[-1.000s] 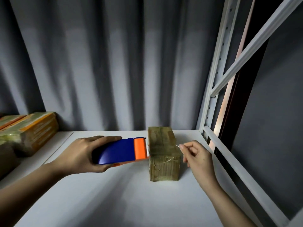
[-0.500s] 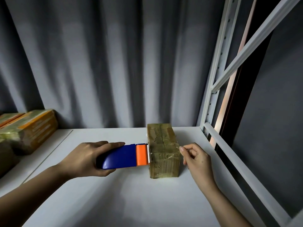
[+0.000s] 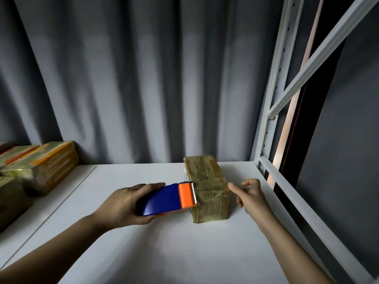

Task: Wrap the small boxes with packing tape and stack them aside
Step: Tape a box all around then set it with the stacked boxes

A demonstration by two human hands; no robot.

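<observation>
Grey curtain across the back, white rack frame at right. White shelf filling the lower frame. Wrapped boxes stacked at left edge. Taped box lying at centre right on the shelf. Left hand clamped around blue-orange tape dispenser, serrated edge touching the box's left side. Right hand just right of box, fingers loosely curled, index tip at the box's top corner; holding tape or not, cannot tell.

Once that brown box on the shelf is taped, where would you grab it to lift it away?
Probably across its two long side faces, coming down from above. The taped box lies flat and narrow on the white shelf, its top bare. The tape dispenser in the left hand crowds one side for now.
</observation>
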